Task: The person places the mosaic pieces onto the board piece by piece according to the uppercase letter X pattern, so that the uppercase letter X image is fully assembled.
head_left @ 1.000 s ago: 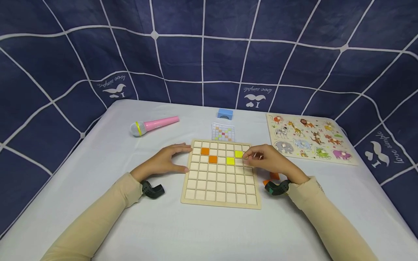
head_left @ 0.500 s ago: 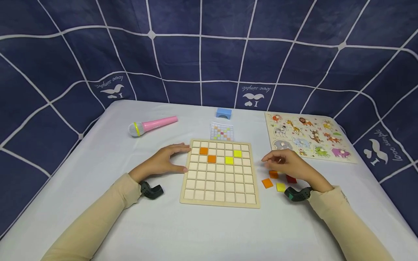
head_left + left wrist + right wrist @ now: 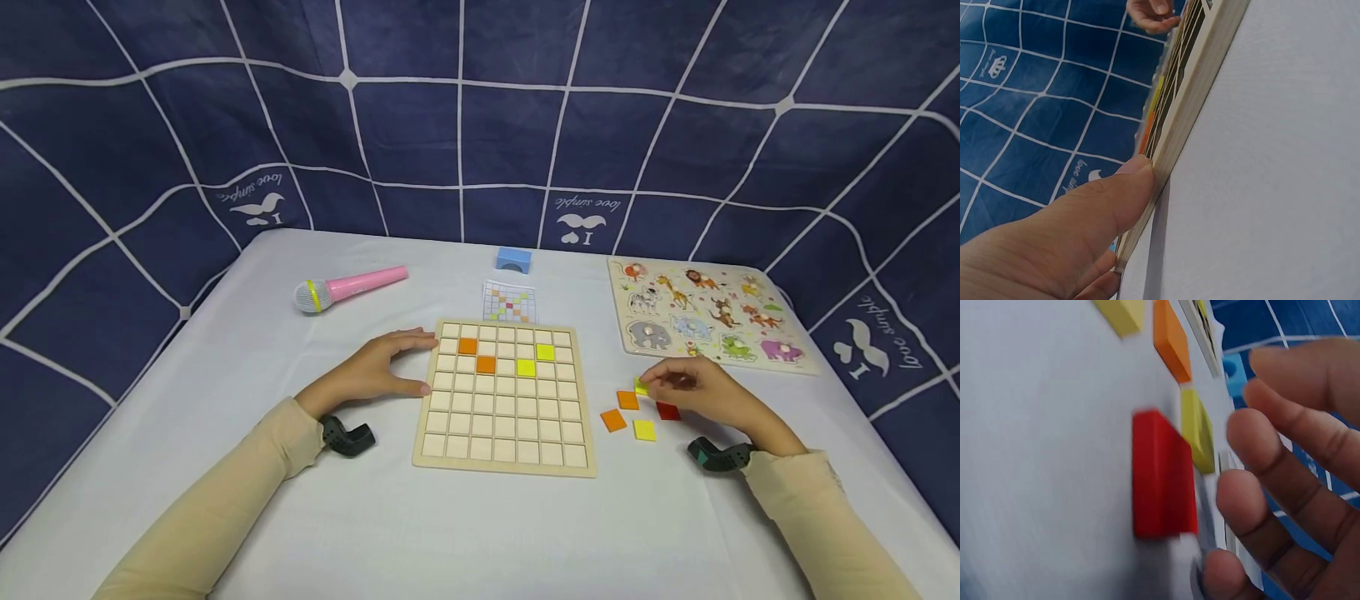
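A wooden grid board (image 3: pixel 504 471) lies in the middle of the table, with two orange tiles and two yellow tiles set in its squares. My left hand (image 3: pixel 371 367) rests at the board's left edge, thumb and fingers spread and touching it. To the right of the board, my right hand (image 3: pixel 697 387) hovers over loose tiles, fingers loosely bent. Its fingertips are close to a yellow tile (image 3: pixel 641 386); the right wrist view has a gap between them. A red tile (image 3: pixel 1161 478) lies beneath that hand. Nearby lie an orange tile (image 3: pixel 613 420) and another yellow tile (image 3: pixel 644 430).
Behind the board is a printed pattern card (image 3: pixel 510 302), with a blue block (image 3: pixel 513 261) beyond it. A pink toy microphone (image 3: pixel 352 288) lies at the back left. An animal peg puzzle (image 3: pixel 712 312) occupies the back right. A dark blue curtain hangs behind.
My right hand has moved right, away from the board's upper right squares, to the loose tiles. The left hand has stayed at the board's edge.
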{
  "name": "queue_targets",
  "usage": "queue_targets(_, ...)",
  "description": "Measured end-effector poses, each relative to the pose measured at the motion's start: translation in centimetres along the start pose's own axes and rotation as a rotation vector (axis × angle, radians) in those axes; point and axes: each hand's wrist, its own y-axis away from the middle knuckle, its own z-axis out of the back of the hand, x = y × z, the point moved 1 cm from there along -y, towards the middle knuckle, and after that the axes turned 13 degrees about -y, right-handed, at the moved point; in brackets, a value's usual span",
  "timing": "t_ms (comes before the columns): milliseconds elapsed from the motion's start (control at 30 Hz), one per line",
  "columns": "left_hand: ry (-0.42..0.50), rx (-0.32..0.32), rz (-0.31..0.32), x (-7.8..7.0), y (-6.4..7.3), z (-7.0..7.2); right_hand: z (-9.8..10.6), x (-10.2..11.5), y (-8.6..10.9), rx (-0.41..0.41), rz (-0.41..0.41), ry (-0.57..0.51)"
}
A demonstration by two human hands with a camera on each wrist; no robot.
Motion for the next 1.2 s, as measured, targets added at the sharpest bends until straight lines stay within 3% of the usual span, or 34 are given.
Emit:
queue_targets(367, -0.001, 0.002, -0.004, 0.0, -0.1, 0.0, 3.1, -2.3, 1.4, 0.185, -0.009, -0.115)
queue_targets(767, 0.002, 0.002, 0.001, 0.0, -0.2, -0.1, 3.0, -2.7, 1.6, 0.177, 0.04, -0.023)
queue_targets(1200, -0.001, -0.001, 0.016, 0.0, -0.1, -0.1, 2.8, -2.9, 1.4, 0.191, 0.089, -0.022)
